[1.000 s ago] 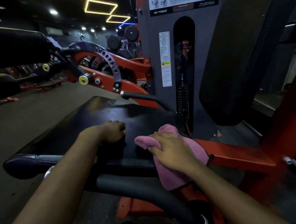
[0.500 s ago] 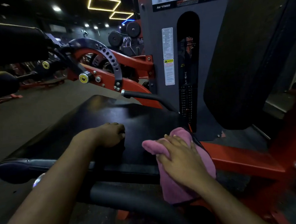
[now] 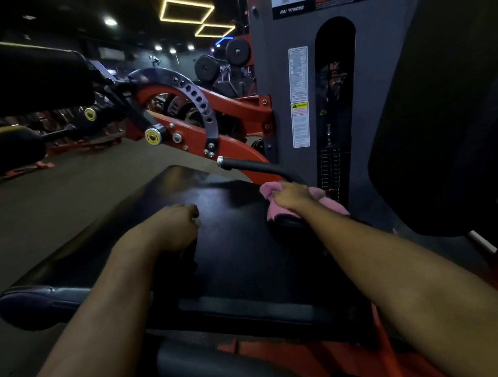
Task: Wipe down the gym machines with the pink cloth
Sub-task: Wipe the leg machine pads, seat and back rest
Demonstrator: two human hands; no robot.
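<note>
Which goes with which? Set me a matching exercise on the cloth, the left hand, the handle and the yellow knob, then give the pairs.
1. cloth
2. left hand
3. handle
4. yellow knob

A. curled in a fist, resting on the middle of the seat pad
B. on the red arm, beyond the pad's far edge
C. bunched under the right hand at the pad's right side
D. black, sticking out just past the right hand

Pairs: 1-C, 2-A, 3-D, 4-B.
</note>
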